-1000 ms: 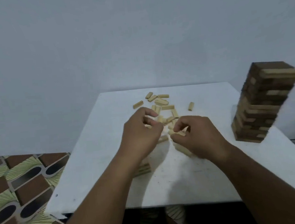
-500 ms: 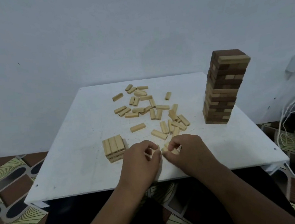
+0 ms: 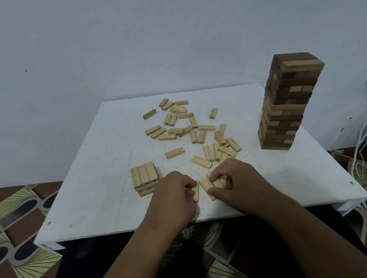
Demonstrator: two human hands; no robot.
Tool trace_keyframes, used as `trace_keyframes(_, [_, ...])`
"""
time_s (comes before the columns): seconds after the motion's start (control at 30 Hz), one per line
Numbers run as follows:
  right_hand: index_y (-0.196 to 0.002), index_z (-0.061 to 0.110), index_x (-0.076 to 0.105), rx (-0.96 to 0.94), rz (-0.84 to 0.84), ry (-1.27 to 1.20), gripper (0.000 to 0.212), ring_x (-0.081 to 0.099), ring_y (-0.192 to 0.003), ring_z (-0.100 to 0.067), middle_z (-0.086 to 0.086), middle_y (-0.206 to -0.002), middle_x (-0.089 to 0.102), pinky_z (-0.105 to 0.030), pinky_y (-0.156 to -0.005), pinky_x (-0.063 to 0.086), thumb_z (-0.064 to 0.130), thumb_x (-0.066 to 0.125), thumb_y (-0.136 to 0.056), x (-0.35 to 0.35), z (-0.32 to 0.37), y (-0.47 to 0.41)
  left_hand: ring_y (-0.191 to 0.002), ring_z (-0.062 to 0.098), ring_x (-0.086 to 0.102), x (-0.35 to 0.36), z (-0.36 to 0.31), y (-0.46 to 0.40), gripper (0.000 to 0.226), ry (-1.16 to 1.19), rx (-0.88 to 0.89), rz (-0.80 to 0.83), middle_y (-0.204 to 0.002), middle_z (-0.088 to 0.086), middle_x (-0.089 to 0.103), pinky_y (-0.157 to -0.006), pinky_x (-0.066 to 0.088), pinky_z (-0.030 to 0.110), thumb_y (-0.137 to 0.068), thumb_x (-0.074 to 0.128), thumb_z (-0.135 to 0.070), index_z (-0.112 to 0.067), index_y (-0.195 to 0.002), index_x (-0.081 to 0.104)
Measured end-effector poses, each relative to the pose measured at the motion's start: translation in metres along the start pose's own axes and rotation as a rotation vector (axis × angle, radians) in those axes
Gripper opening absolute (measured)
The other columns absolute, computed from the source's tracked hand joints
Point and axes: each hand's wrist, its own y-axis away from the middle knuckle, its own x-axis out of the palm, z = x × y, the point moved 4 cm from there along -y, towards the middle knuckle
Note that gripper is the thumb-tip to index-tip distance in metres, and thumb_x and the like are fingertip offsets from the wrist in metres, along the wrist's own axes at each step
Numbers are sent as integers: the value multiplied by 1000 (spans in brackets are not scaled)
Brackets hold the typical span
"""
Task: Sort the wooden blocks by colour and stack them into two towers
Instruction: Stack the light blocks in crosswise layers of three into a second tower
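Near front edge of white worktop [image 3: 90,204]: left hand [image 3: 172,197], grip pinching 1 light block [image 3: 196,191] held on its edge. Just beside it: right hand [image 3: 240,185], grip curled around light blocks [image 3: 206,186], at least 2, exact count not clear. Left of hands: short light stack [image 3: 145,178], 3 blocks across on top. Behind hands, across middle: loose light blocks [image 3: 186,128]. At far right: tall tower [image 3: 286,105], mostly dark with light blocks mixed in.
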Motion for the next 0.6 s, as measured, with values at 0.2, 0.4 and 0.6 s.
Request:
trace_keyframes(0.2, [-88,28,73,-25,-24,9,15,49,-67,3,18,-76,53,-9,-63,31,39,78,-79,0,7,0,-81,-3,59,1,4,-1,15,0,-1,20,-106,-10,66,-67,42,5,-85,63,-4,-16,-84,72])
trace_keyframes(0.4, [-101,32,73,27,163,28,44,57,-73,-7,10,-84,62,-16,-66,44,40,90,-62,-7,6,1,-67,-12,55,-1,4,2,10,45,-18,22,-98,-14,65,-60,40,4,-89,69,-17,-27,-91,70])
trace_keyframes(0.6, [-97,30,75,6,108,24,37,55,-69,-4,15,-81,58,-12,-62,37,36,90,-64,-3,7,-2,-90,3,55,1,-2,3,15,13,48,-8,-103,-10,64,-76,39,12,-86,73,-23,-23,-101,73])
